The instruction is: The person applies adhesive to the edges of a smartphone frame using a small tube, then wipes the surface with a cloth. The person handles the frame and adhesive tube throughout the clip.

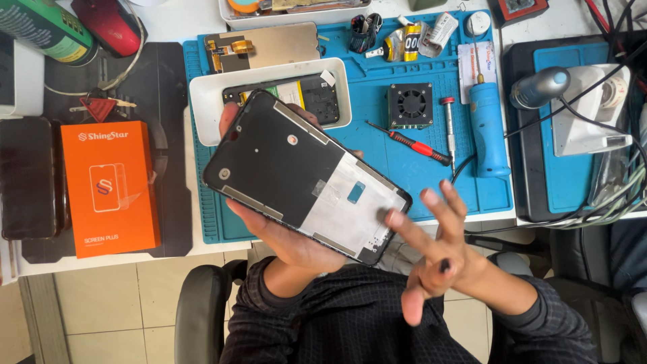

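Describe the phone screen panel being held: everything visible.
The screen panel is a flat black rectangle, back side up, with a pale silvery sheet over its lower-right half and a small blue patch. It is tilted diagonally above the blue mat. The left hand cradles it from below; one of the right hand fingers touches its lower-right end.

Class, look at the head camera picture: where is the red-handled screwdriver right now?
The red-handled screwdriver lies on the blue mat, right of centre, just below the small black fan and left of the blue tool.
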